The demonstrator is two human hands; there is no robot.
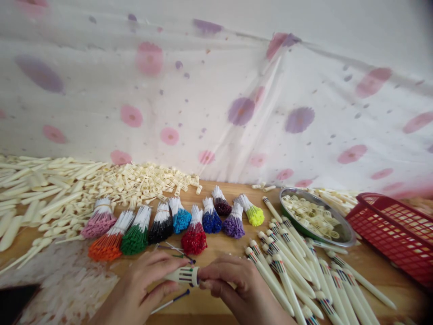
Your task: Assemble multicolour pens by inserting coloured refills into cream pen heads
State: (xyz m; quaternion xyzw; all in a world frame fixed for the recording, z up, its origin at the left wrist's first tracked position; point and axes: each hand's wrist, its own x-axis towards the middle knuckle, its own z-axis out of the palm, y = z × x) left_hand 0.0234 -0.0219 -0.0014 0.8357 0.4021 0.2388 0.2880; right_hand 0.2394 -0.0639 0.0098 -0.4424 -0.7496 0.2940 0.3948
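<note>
Between my hands lies a cream multicolour pen (pixel 184 275), its slotted end pointing right, with dark and green pieces showing in the slots. My left hand (pixel 140 282) pinches its body between thumb and fingers. At the slotted end, the thumb and fingers of my right hand (pixel 235 280) are closed against the rim; any small piece inside them is hidden. A loose blue-tipped refill (pixel 172 301) lies just below the pen. A few more loose refills (pixel 176 248) lie above my left hand. Behind them stand several bundles of coloured refills, among them a red bundle (pixel 194 232).
Multicolour pens (pixel 294 257) are heaped at the right. Beyond them are a metal bowl (pixel 350 237) of slotted cream parts and a red plastic basket (pixel 395 230). Cream barrels and small parts (pixel 135 183) pile up at the back left. A spotted sheet (pixel 209 104) covers the wall.
</note>
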